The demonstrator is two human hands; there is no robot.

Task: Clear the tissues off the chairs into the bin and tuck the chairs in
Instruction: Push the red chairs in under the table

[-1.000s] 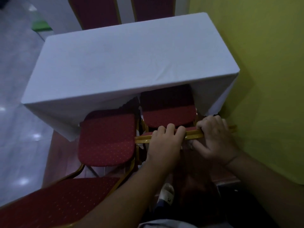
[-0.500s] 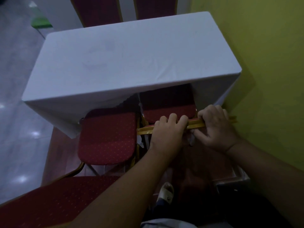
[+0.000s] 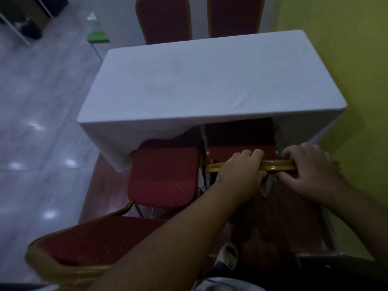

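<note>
My left hand [image 3: 241, 171] and my right hand [image 3: 308, 171] both grip the gold top rail [image 3: 277, 164] of a red chair's back. That chair's seat [image 3: 239, 143] lies almost wholly under the white-clothed table [image 3: 199, 85], next to the yellow wall. A second red chair stands to its left with its seat [image 3: 163, 177] half out from under the cloth and its back [image 3: 94, 244] near me. A small crumpled tissue-like scrap [image 3: 267, 185] hangs between my hands below the rail. No bin is recognisable in view.
Two more red chair backs [image 3: 165, 19] stand at the table's far side. The yellow wall [image 3: 346, 59] runs close along the right. Shiny tiled floor [image 3: 37, 122] spreads to the left, with dark furniture [image 3: 25, 17] at the top left. My sandalled foot [image 3: 227, 257] shows below.
The right chair has slid further under the table, its seat now almost hidden by the cloth. Both hands moved forward with the rail, and my view shifted so the table sits further right.
</note>
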